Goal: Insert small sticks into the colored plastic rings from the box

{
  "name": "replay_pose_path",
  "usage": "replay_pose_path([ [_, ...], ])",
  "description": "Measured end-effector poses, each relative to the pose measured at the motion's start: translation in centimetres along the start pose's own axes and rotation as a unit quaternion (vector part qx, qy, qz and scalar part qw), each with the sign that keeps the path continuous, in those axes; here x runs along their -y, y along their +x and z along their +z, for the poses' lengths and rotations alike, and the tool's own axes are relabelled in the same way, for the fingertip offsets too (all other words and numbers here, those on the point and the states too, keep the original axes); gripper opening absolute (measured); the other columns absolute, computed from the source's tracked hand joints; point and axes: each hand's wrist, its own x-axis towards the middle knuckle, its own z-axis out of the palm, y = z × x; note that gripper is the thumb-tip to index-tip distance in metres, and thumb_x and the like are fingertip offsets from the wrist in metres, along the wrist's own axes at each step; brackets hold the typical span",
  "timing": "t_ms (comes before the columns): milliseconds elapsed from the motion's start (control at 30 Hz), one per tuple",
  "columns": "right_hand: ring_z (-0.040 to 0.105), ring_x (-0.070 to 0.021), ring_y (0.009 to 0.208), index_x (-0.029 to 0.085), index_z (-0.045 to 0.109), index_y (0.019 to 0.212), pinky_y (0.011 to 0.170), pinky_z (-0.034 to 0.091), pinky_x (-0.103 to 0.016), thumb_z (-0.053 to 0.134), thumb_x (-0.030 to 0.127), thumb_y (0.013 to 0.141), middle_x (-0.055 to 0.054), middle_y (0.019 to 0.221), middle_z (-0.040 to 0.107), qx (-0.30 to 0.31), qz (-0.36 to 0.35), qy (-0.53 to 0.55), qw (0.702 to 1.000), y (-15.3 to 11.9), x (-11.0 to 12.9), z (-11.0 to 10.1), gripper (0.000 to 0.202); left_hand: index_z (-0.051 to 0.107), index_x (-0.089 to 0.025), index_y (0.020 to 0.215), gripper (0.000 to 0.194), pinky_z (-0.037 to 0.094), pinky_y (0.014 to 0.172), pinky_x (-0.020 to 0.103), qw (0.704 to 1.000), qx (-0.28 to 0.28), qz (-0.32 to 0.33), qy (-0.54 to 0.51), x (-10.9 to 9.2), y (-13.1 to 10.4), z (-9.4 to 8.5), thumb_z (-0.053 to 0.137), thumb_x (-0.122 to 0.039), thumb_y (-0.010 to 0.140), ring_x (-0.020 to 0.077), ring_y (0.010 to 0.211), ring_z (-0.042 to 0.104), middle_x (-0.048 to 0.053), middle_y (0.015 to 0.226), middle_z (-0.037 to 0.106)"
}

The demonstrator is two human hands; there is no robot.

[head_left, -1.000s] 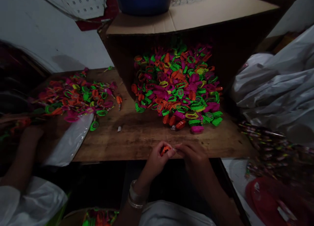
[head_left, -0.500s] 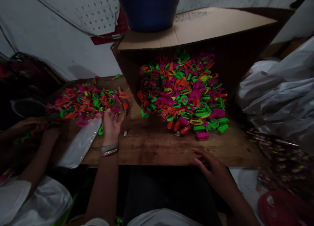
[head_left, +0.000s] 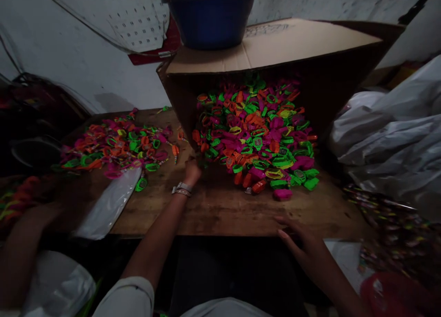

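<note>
A large heap of pink, green, orange and yellow toy watches (head_left: 257, 133) spills from a cardboard box (head_left: 282, 46) lying on its side. My left hand (head_left: 193, 170) is at the box's lower left corner, fingers curled beside a green piece at the heap's edge; what it grips, if anything, is too dark to make out. My right hand (head_left: 299, 239) hovers at the table's front edge, fingers apart, holding nothing. Left of the box, a smaller pile of similar watches with striped sticks (head_left: 117, 144) lies on the wooden table (head_left: 227, 216). A clear plastic bag (head_left: 108, 206) lies in front of that pile.
A blue basin (head_left: 213, 20) stands on the box. White plastic bags (head_left: 396, 138) bulge at the right, above dark wrapped items (head_left: 396, 225). A red container (head_left: 389, 291) is at the lower right. Another person's blurred arm (head_left: 25, 248) reaches in at the left.
My left hand has moved right, from the smaller pile to the box's corner, and its fingers have curled. My right hand has barely shifted. The other person's arm at the left has moved.
</note>
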Motion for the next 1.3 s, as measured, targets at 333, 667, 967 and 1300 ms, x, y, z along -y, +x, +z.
replay_pose_path([
  [333, 0.073, -0.0248, 0.077, 0.021, 0.071, 0.103, 0.071, 0.059, -0.037, 0.053, 0.044, 0.08, -0.009, 0.095, 0.076, -0.005, 0.012, -0.015, 1.0, 0.2, -0.8, 0.1, 0.037, 0.063, -0.012, 0.11, 0.023, 0.048, 0.094, 0.045, 0.998, -0.006, 0.025, 0.052, -0.5, -1.2, -0.5, 0.06, -0.014, 0.086, 0.0232, 0.104, 0.061, 0.011, 0.111, 0.065],
  [667, 0.072, -0.025, 0.084, 0.019, 0.069, 0.104, 0.073, 0.06, -0.039, 0.053, 0.041, 0.083, -0.012, 0.106, 0.073, 0.02, 0.012, 0.03, 0.999, 0.9, -1.1, 1.2, 0.034, 0.074, -0.017, 0.094, 0.032, 0.049, 0.093, 0.033, 0.979, 0.105, 0.074, -0.161, -3.8, -8.9, 0.6, 0.061, -0.003, 0.068, 0.0206, 0.1, 0.063, 0.009, 0.106, 0.069],
  [967, 0.072, -0.0252, 0.081, 0.017, 0.068, 0.104, 0.07, 0.059, -0.036, 0.051, 0.038, 0.083, -0.013, 0.101, 0.074, -0.069, 0.061, -0.072, 0.993, 0.9, -5.3, -4.6, 0.034, 0.075, -0.015, 0.094, 0.028, 0.053, 0.083, 0.035, 0.919, 0.207, -0.005, -0.337, -4.1, -13.9, 2.8, 0.068, -0.029, 0.07, 0.0255, 0.096, 0.067, 0.013, 0.109, 0.072],
  [1300, 0.069, -0.0277, 0.098, 0.009, 0.069, 0.103, 0.079, 0.052, -0.031, 0.051, 0.005, 0.083, -0.02, 0.105, 0.072, -0.064, 0.186, -0.462, 0.865, 7.1, -8.7, -11.5, 0.027, 0.067, -0.017, 0.112, 0.058, 0.055, 0.062, 0.03, 0.808, 0.28, -0.195, -0.48, -4.6, -18.5, 3.0, 0.079, -0.046, 0.064, 0.0264, 0.087, 0.069, 0.015, 0.105, 0.07],
])
